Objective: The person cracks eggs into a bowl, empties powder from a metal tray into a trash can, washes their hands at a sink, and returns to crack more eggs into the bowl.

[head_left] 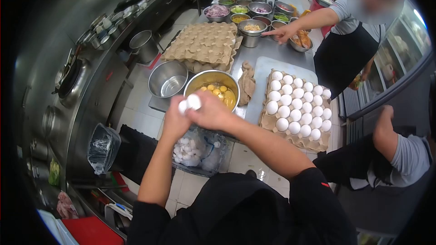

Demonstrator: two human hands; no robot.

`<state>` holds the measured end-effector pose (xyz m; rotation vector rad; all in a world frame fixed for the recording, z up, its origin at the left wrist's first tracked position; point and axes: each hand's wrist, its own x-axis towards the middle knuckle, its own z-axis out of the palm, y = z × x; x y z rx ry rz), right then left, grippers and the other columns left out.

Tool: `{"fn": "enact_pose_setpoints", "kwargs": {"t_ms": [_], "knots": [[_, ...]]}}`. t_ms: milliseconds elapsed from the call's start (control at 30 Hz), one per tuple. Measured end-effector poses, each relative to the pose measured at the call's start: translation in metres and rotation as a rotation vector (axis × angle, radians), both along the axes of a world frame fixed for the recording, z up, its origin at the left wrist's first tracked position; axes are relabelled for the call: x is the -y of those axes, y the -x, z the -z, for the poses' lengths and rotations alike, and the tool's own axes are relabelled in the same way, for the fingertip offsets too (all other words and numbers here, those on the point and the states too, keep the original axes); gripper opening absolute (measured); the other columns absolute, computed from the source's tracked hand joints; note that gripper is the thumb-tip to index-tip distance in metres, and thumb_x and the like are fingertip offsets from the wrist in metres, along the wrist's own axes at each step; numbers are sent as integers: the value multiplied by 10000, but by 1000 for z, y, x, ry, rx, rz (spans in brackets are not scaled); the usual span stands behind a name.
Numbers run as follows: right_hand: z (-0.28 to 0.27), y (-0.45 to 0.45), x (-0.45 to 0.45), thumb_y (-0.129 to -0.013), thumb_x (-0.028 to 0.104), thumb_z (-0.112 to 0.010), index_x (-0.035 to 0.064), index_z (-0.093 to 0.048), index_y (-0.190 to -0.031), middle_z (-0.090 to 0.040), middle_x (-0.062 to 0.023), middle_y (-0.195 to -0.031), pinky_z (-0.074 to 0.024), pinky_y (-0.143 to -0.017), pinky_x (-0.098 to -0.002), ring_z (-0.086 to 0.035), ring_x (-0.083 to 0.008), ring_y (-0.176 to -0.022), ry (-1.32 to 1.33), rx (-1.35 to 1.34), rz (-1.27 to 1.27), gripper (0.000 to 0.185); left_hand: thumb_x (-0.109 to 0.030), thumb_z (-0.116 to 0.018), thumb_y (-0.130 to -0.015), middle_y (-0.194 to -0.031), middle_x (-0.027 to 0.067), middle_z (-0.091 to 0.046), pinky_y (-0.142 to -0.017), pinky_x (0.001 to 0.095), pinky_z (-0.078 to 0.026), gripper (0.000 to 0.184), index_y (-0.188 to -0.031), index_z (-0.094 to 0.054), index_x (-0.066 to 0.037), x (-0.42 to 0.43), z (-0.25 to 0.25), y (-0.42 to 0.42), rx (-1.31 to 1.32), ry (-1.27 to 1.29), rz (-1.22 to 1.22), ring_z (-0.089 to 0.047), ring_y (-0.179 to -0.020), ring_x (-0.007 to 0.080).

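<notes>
Just over the near rim of a steel bowl [196, 82], my two hands are close together. My left hand [173, 120] is closed around a white egg [183, 107]. My right hand [211, 112] is closed on another white egg [194, 101], which touches the first. Whether the shells are whole or cracked I cannot tell. Several yolks [223, 93] lie in liquid egg inside the bowl. To the right, a cardboard tray [269, 123] holds rows of white eggs. Below my hands, a lined bin [221, 159] contains eggshells [187, 149].
A second steel bowl [156, 79] stands left of the yolks. Stacked egg cartons [200, 41] and a brown cloth [246, 84] are on the table. A person [347, 50] across it points with one arm; another person [408, 154] is at right. Ingredient bowls [217, 17] line the back.
</notes>
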<state>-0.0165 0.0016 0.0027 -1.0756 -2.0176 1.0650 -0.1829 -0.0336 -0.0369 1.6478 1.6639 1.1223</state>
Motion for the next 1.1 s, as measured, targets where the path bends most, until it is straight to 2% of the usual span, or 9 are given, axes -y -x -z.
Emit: {"fn": "enact_pose_setpoints", "kwargs": {"t_ms": [100, 200, 267, 333, 500, 633, 833, 967, 1100], "knots": [[23, 28, 19, -768, 252, -722, -56, -525, -1115, -576, -297, -1090, -512, -846, -457, -612, -452, -951, -52, 58, -150, 504, -165, -732, -801, -1092, 172, -655, -841, 361, -512, 446, -1164, -511, -29, 48, 12, 21, 91, 90, -44, -647, -973, 257], [25, 43, 34, -786, 227, -726, -84, -489, -1160, -545, -307, -1141, -509, -886, -463, -597, -453, -1037, 7, 306, -244, 541, -168, -755, -770, -1192, 210, -625, -918, 375, -498, 584, -1256, -484, 10, 82, 44, 37, 145, 283, -58, -630, -1074, 311], [23, 44, 34, -807, 235, -722, -82, -502, -1165, -556, -302, -1130, -509, -897, -476, -604, -448, -1054, -20, 395, -329, 527, -166, -762, -753, -1240, 233, -604, -970, 393, -478, 690, -1334, -442, 24, 95, 71, 60, -177, 250, -19, -603, -1142, 349], [11, 35, 25, -818, 286, -726, -45, -562, -1190, -612, -261, -1104, -512, -892, -452, -625, -417, -1031, -117, 307, -254, 524, -170, -769, -735, -1306, 258, -570, -1035, 423, -444, 797, -1420, -409, 20, 90, 59, 71, -270, 258, -19, -542, -1244, 401], [-30, -47, -43, -873, 373, -695, -29, -684, -1025, -720, -178, -927, -559, -759, -395, -703, -312, -861, -109, 157, 184, 430, -174, -771, -757, -1276, 223, -589, -1002, 419, -465, 639, -1323, -525, -8, 23, -43, 28, -352, -170, 163, -573, -1180, 395], [14, -114, -145, -946, 347, -648, -7, -637, -1104, -658, -75, -956, -558, -676, -310, -645, -169, -805, 443, -112, 442, 387, -224, -792, -742, -1331, 192, -539, -1070, 480, -386, 692, -1352, -512, -57, -86, -62, -33, -572, -297, 316, -491, -1285, 343], [60, -125, -235, -970, 304, -608, 39, -550, -1183, -579, -67, -1044, -555, -655, -292, -624, -192, -823, 703, -480, 529, 345, -234, -814, -723, -1483, 212, -381, -1092, 638, -288, 816, -1438, -424, -173, -187, -54, -102, -1133, -34, 326, -342, -1388, 412], [80, -118, -276, -960, 259, -607, 77, -550, -1237, -593, -59, -1042, -550, -645, -282, -617, -184, -802, 748, -507, 424, 337, -138, -735, -740, -1385, 177, -512, -1003, 464, -458, 639, -1346, -534, -138, -208, -60, -100, -1059, -8, 392, -536, -1234, 353], [91, -98, -300, -861, 105, -678, -29, -576, -1273, -661, -140, -1030, -529, -641, -329, -644, -198, -784, 560, -626, 493, 445, -68, -657, -754, -1245, 160, -613, -901, 377, -522, 509, -1259, -605, -99, -214, -81, -92, -828, -183, 357, -627, -1086, 329]]}}
